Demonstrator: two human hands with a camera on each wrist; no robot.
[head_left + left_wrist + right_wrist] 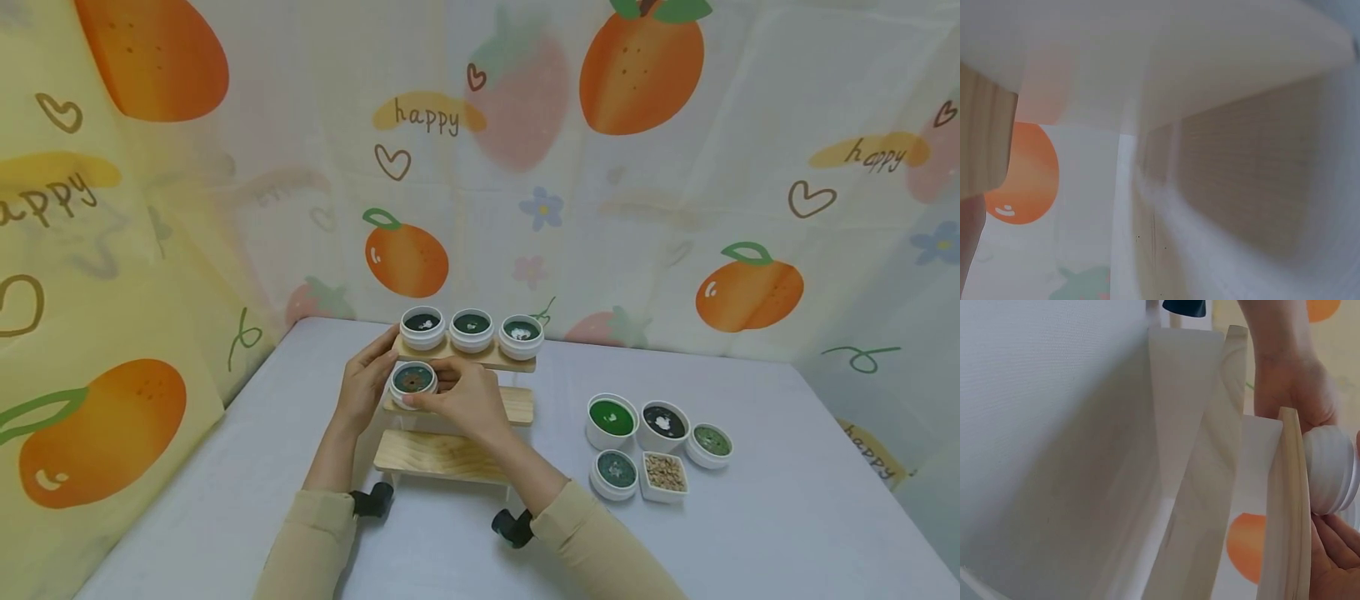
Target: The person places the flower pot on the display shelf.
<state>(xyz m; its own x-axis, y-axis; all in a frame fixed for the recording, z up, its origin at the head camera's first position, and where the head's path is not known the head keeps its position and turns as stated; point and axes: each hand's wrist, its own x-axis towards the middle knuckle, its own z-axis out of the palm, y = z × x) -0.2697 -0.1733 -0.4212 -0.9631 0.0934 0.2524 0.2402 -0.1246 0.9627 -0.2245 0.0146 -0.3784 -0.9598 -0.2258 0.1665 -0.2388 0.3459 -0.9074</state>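
Observation:
My right hand [472,395] pinches a small round white pot [412,380] between thumb and fingers, at the left end of the middle wooden shelf [517,405]. The pot's contents look dark green with a brownish middle. My left hand [365,385] is at the left side of the tiered stand, straight fingers against the end of the top shelf [491,357]. In the right wrist view the white pot [1330,469] sits right at the shelf [1291,506], the left hand [1297,387] beyond it. The left wrist view shows mainly the stand's underside, with a wooden shelf end [985,131].
Three white pots stand on the top shelf, among them the middle pot [472,330]. The lowest shelf [442,454] is bare wood. Right of the stand are several white pots, including a bright green one [611,418], and a square dish of beige bits [664,475].

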